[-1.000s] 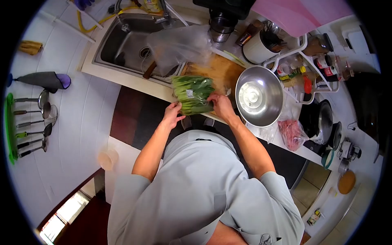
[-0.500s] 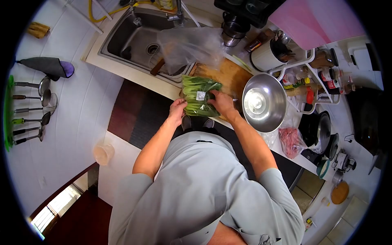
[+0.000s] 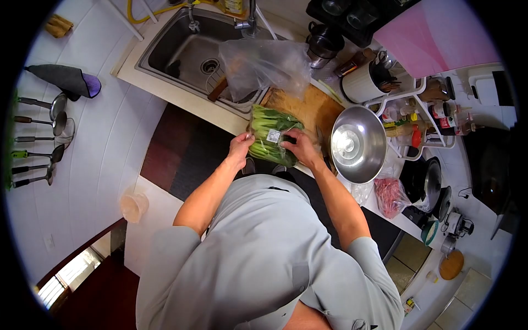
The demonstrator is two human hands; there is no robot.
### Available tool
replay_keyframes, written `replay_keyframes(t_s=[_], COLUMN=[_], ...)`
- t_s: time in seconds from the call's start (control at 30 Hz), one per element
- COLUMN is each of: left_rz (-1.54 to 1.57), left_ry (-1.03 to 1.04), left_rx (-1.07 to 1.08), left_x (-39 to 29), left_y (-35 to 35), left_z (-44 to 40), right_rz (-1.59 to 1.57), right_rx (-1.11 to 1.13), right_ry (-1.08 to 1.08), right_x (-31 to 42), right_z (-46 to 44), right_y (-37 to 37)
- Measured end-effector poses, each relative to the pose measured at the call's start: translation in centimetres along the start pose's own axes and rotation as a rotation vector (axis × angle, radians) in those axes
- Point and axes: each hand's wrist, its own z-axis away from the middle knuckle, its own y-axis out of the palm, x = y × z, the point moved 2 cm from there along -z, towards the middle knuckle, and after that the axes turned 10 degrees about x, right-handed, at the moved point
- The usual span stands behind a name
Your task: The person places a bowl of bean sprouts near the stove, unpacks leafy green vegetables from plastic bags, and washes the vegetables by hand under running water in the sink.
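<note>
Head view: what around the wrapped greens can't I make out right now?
All in the head view:
- Print on the small white rectangular label: too small to read.
- Underside of the clear-wrapped bunch of green leafy vegetables: hidden by its own top.
- Whether the bare right hand pinches the wrap: contact too small to tell.
- Part of the grey metal sink: behind the translucent plastic bag.

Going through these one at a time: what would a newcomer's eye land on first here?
Probably the bright green leafy vegetables in clear plastic, held between the left hand and right hand at the near edge of the wooden cutting board. Next, the shiny steel bowl to the board's right.
</note>
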Motion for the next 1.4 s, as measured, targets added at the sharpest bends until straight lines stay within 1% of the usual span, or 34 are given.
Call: replay_keyframes(t_s=[0.03,0.13,0.2,0.27,0.33,0.37,0.4,0.43,0.47,0.5,0.53,0.57,0.67,0.7,0.77,0.8,0.83,0.87,0.9,0.93,0.97,1.03,1.07,1.1,1.17,1.2,1.27,1.33,1.4], left_rz=[0.014,0.036,0.043,0.048,0.030,0.012,0.013,0.023,0.033,0.034,-0.037,-0.107,-0.115,-0.110,-0.367,-0.367,-0.508,-0.649,-0.648,-0.632,-0.615,-0.656,-0.697,-0.699,-0.823,-0.840,-0.743,-0.717,-0.776], left_ry=[0.010,0.035,0.056,0.084,0.078,0.067,0.070,-0.003,-0.077,-0.076,-0.089,-0.102,-0.081,-0.080,0.011,0.010,0.038,0.067,0.067,0.179,0.291,0.324,0.356,0.358,0.249,0.270,0.347,0.317,0.301], left_rx=[0.012,0.002,-0.013,-0.097,-0.124,-0.157,-0.154,-0.131,-0.109,-0.109,-0.050,0.008,0.037,0.036,-0.032,-0.032,-0.074,-0.117,-0.118,-0.143,-0.167,-0.180,-0.194,-0.183,-0.145,-0.162,-0.198,-0.158,-0.133], left_x=[0.2,0.5,0.3,0.3,0.3,0.2,0.1,0.2,0.3,-0.3,-1.1,-2.0,-1.7,-1.3,-1.0,-0.9,-0.8,-0.8,-0.3,0.0,0.3,0.9,1.0,-0.1,-3.0,-3.0,-3.0,-4.5,-5.2], left_y=[-0.2,-0.3,-0.2,-0.1,0.2,0.3,0.1,-0.1,-0.2,0.3,1.1,1.9,1.6,1.5,1.2,1.2,1.1,1.1,1.0,1.0,1.0,0.4,0.0,0.4,1.5,1.3,0.4,0.6,0.1], left_z=[-0.2,-0.4,-0.7,-0.8,-0.6,-0.6,-0.9,-1.1,-1.3,-0.9,-0.3,0.2,-0.1,-0.3,-0.7,-0.6,-0.5,-0.4,-0.5,-0.5,-0.6,-1.4,-1.8,-1.5,-0.2,-0.6,-1.7,-1.6,-1.8], right_rz=[0.019,0.111,0.117,0.122,0.122,0.126,0.297,0.467,0.469,0.510,0.550,0.550,0.512,0.472,0.431,0.328,0.226,0.227,0.112,-0.005,-0.006,-0.221,-0.223,-0.231,-0.238,-0.275,-0.311,-0.514,-0.548], right_rx=[0.012,0.048,0.056,0.062,0.133,0.129,0.142,0.154,0.153,0.116,0.078,0.079,0.140,0.118,0.098,0.106,0.113,0.115,0.110,0.104,0.102,0.254,0.245,0.257,0.258,0.234,0.202,0.153,0.158], right_ry=[0.049,0.053,0.038,0.024,0.095,0.092,0.126,0.160,0.160,0.146,0.133,0.132,0.196,0.184,0.172,0.230,0.287,0.287,0.291,0.295,0.296,0.517,0.520,0.526,0.540,0.534,0.532,0.635,0.647], right_x=[0.2,-0.2,-1.0,-1.8,-0.9,-0.3,0.0,0.2,0.0,-0.7,-0.6,-0.7,0.4,0.5,0.8,1.7,2.1,1.1,0.4,-0.3,-1.0,0.9,1.4,1.8,1.8,1.6,1.8,3.1,4.2], right_z=[-0.2,-0.5,-0.9,-0.8,-0.5,-0.5,-0.4,-0.4,-0.3,-0.3,-0.3,-0.3,-0.3,-0.2,-0.1,0.1,0.3,0.1,-0.2,-0.3,-0.4,-0.6,-0.7,-0.8,-0.7,-0.7,-0.5,-0.3,0.3], right_y=[0.0,0.1,0.5,0.4,-0.1,-0.3,-0.3,-0.1,0.3,1.0,1.4,1.5,1.3,1.1,0.8,0.4,0.1,0.2,0.4,0.6,0.5,-0.2,-0.5,-0.8,-1.4,-1.7,-2.6,-3.8,-5.4])
